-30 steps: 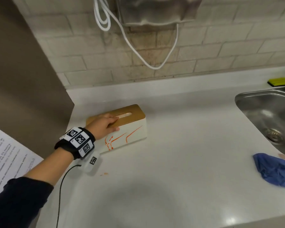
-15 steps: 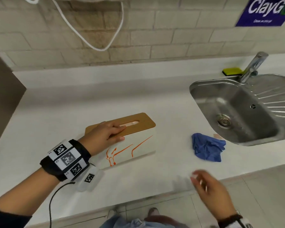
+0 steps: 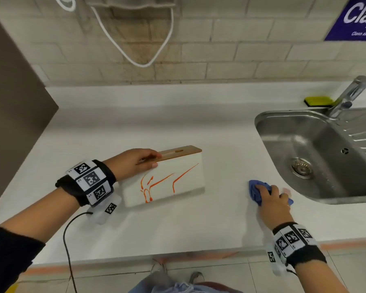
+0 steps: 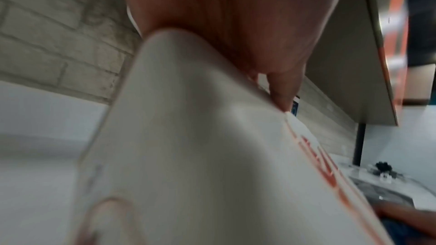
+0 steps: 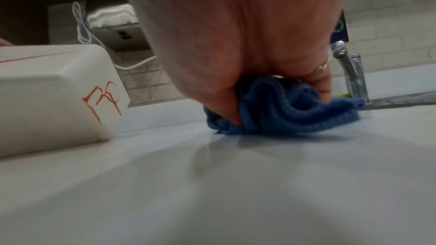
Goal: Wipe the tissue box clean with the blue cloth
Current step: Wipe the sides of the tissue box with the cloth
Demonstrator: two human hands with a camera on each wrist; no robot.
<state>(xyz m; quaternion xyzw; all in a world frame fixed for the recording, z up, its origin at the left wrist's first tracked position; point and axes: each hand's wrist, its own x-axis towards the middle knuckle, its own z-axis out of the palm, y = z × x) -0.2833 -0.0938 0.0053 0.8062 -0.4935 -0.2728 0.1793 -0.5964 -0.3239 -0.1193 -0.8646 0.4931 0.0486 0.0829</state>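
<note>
White countertop [image 3: 199, 127] carries everything we see. On it stands the tissue box [image 3: 178, 182], orange-scribbled; our left hand [image 3: 131, 163] grasps its wooden-lidded end. Near the sink [image 3: 317, 157], well right of it, our right hand [image 3: 273, 199] clutches the bunched blue cloth [image 5: 283, 107] against the counter.

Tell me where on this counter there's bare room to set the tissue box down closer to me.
Bare counter runs along the front edge, between the tissue box and the right hand gripping the blue cloth. Behind the box to the backsplash is free too. It is tighter at the sink rim and under the left hand.
</note>
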